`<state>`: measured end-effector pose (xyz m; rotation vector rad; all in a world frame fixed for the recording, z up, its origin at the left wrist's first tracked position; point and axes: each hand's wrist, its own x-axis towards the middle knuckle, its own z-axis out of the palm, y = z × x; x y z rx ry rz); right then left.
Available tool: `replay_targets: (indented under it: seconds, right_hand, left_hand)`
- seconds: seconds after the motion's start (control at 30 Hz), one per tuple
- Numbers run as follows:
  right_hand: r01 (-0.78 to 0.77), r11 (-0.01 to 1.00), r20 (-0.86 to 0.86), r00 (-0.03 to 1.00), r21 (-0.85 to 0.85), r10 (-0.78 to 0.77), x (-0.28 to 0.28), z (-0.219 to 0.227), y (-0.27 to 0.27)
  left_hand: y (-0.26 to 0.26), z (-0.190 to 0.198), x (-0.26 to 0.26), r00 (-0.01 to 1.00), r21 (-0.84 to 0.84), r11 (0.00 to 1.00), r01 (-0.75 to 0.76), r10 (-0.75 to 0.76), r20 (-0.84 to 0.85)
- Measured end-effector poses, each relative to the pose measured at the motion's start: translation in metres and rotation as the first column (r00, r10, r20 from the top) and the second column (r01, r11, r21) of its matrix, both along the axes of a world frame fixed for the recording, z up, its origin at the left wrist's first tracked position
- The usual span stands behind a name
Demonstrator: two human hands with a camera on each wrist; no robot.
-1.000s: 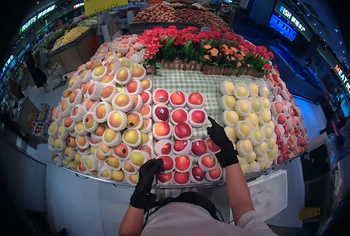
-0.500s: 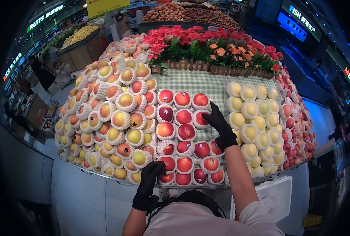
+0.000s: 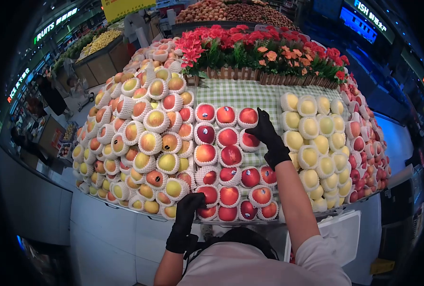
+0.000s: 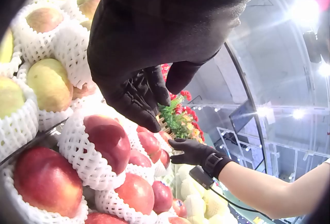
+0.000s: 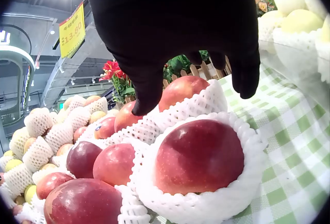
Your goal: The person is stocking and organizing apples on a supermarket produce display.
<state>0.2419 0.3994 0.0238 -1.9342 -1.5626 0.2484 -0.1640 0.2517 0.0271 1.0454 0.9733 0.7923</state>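
Observation:
Red apples in white foam nets stand in rows on a green checked cloth. My right hand, black-gloved, is at the right end of the two back rows, fingers at the back-row apple and thumb above the apple in front. In the right wrist view the hand spreads over the back-row apple; contact cannot be told. My left hand is beside a front-left red apple. The left wrist view shows that hand loosely bent, with nothing in its fingers.
Yellow-red netted apples are heaped at the left. Pale yellow fruit lies in rows at the right, with more red fruit beyond. Red flowers behind a small wooden fence line the back. A white foam box is below right.
My right hand has moved towards the back row, its fingers going from a pointing pose to spread. The left hand stays by the front-left apple. The head view has shifted slightly.

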Motion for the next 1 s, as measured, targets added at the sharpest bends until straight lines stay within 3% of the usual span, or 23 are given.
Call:
replay_targets:
  seconds: [0.27,0.57,0.83,0.93,1.0]
  right_hand:
    - [0.023,0.997,0.093,0.996,-0.077,-0.016,-0.005,-0.004,0.041]
    - [-0.015,0.994,0.008,1.0,-0.107,0.016,-0.002,0.007,0.052]
    - [0.078,0.993,-0.182,0.981,0.087,-0.061,-0.001,0.026,0.029]
    - [-0.019,0.952,-0.231,0.968,0.307,0.094,0.011,0.022,0.021]
    - [-0.014,0.935,-0.249,0.962,0.356,0.109,0.008,0.02,0.009]
  left_hand:
    - [0.0,0.002,-0.002,0.998,0.018,0.998,-0.066,0.066,-0.001]
    - [-0.004,0.011,-0.006,0.998,0.061,0.997,-0.056,0.056,-0.008]
    - [-0.004,0.011,-0.003,0.997,0.043,0.997,-0.068,0.066,0.042]
    - [-0.003,0.017,0.003,0.999,0.038,0.999,-0.034,0.033,0.035]
    - [-0.001,0.024,0.009,1.0,0.047,0.999,-0.011,0.01,0.02]
